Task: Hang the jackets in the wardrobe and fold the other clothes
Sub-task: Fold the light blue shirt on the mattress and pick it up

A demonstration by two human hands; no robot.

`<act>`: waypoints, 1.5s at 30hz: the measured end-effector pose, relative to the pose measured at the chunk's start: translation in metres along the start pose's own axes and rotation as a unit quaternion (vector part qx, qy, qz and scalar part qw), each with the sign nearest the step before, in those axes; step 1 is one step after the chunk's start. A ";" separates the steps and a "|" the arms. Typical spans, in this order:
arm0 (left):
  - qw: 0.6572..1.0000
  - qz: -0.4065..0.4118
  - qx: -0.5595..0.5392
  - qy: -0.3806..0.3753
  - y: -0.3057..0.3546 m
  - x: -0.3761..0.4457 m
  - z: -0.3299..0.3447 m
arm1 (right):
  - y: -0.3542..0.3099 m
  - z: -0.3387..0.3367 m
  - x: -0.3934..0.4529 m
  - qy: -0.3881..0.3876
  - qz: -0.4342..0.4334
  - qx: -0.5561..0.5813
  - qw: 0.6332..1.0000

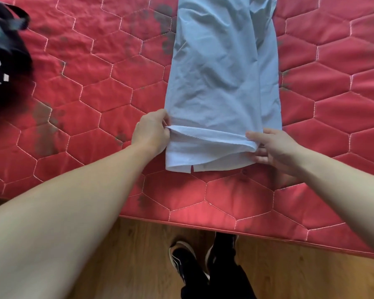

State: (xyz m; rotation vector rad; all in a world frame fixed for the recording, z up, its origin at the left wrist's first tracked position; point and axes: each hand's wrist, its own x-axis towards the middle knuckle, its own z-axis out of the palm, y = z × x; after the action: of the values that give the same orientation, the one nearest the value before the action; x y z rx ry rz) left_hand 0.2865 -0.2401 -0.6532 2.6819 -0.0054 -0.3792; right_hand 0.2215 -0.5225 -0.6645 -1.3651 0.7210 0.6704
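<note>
step: folding light-blue shirt [222, 83] on red mattress [95, 93] | left hand [151, 132], right hand [274, 147]: fingers pinch hem corners | next: carry hem evenly up over the body

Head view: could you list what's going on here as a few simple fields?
garment: light blue shirt, folded into a long strip on the red quilted mattress
left hand: pinches the near fold's left corner
right hand: grips the near fold's right corner
stage: bottom hem being folded up
nearby: black clothing at far left
floor: wood
</note>
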 end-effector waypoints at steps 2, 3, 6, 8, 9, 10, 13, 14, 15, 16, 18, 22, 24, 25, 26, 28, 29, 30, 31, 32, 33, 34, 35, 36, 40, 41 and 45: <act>0.996 -0.022 -0.070 0.051 0.001 -0.002 -0.001 | -0.003 0.003 -0.001 0.007 -0.007 0.001 1.000; 0.991 -0.028 -0.107 0.077 0.002 -0.003 -0.001 | -0.004 0.006 -0.002 0.007 -0.011 0.004 1.000; 0.976 -0.061 -0.177 0.110 0.004 -0.011 0.001 | -0.009 0.012 -0.003 0.006 -0.020 0.014 1.000; 0.976 -0.088 -0.176 0.091 0.001 -0.017 0.006 | -0.011 0.015 -0.003 0.005 -0.021 0.007 1.000; 0.978 -0.099 -0.165 0.074 -0.002 -0.019 0.008 | -0.012 0.017 -0.003 0.006 -0.020 0.005 1.000; 0.982 -0.108 -0.147 0.054 -0.006 -0.021 0.011 | -0.013 0.018 -0.003 0.010 -0.019 0.006 1.000; 0.992 -0.109 -0.058 0.003 -0.016 -0.021 0.011 | -0.014 0.020 -0.001 0.026 -0.018 0.006 0.999; 0.996 -0.092 -0.020 -0.011 -0.019 -0.021 0.009 | -0.014 0.021 -0.001 0.030 -0.020 0.002 0.999; 0.997 -0.067 0.021 -0.024 -0.021 -0.021 0.007 | -0.014 0.020 -0.001 0.035 -0.022 0.000 0.999; 0.997 -0.040 0.060 -0.033 -0.022 -0.021 0.005 | -0.013 0.019 0.000 0.041 -0.025 -0.002 0.999; 0.994 0.003 0.104 -0.036 -0.024 -0.027 -0.001 | -0.011 0.017 0.000 0.061 -0.029 -0.009 0.998; 0.992 0.083 0.085 -0.040 -0.026 -0.046 -0.008 | -0.009 0.015 -0.001 0.118 -0.054 -0.032 0.991; 0.987 0.125 0.075 -0.067 -0.025 -0.053 -0.006 | -0.007 0.013 -0.003 0.169 -0.096 -0.069 0.978; 0.984 0.135 0.072 -0.088 -0.023 -0.055 -0.005 | -0.005 0.012 -0.005 0.195 -0.119 -0.105 0.968; 0.982 0.139 0.069 -0.111 -0.021 -0.057 -0.003 | -0.002 0.010 -0.007 0.218 -0.136 -0.139 0.956; 0.978 0.133 0.065 -0.149 -0.017 -0.058 0.001 | 0.003 0.008 -0.012 0.253 -0.153 -0.182 0.938; 0.976 0.127 0.065 -0.162 -0.015 -0.058 0.002 | 0.006 0.007 -0.015 0.266 -0.158 -0.197 0.930; 0.976 0.124 0.065 -0.168 -0.013 -0.058 0.004 | 0.008 0.006 -0.017 0.278 -0.163 -0.217 0.921; 0.976 0.123 0.060 -0.170 -0.012 -0.058 0.005 | 0.010 0.005 -0.020 0.290 -0.169 -0.239 0.911; 0.977 0.123 0.044 -0.171 -0.010 -0.058 0.007 | 0.011 0.004 -0.022 0.301 -0.176 -0.255 0.902; 0.977 0.120 0.020 -0.176 -0.009 -0.059 0.008 | 0.012 0.002 -0.024 0.310 -0.187 -0.263 0.895; 0.976 0.114 -0.008 -0.184 -0.007 -0.060 0.009 | 0.013 0.001 -0.027 0.317 -0.196 -0.268 0.888; 0.975 0.104 -0.033 -0.193 -0.005 -0.062 0.011 | 0.012 -0.001 -0.028 0.325 -0.201 -0.278 0.881; 0.974 0.090 -0.059 -0.199 -0.002 -0.063 0.011 | 0.011 -0.003 -0.029 0.332 -0.201 -0.290 0.875; 0.978 0.056 -0.097 -0.178 0.008 -0.061 0.019 | 0.010 -0.012 -0.026 0.344 -0.169 -0.357 0.852; 0.982 0.045 -0.103 -0.150 0.011 -0.060 0.022 | 0.010 -0.015 -0.024 0.335 -0.155 -0.385 0.846; 0.973 -0.099 -0.205 -0.023 0.021 -0.055 0.030 | 0.012 -0.018 -0.023 0.288 -0.102 -0.450 0.839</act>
State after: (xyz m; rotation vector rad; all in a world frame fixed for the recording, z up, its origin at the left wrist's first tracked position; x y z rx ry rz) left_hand 0.2267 -0.2683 -0.6565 2.2693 0.2972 -0.4495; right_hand 0.1967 -0.5392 -0.6555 -2.5518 0.7291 0.4163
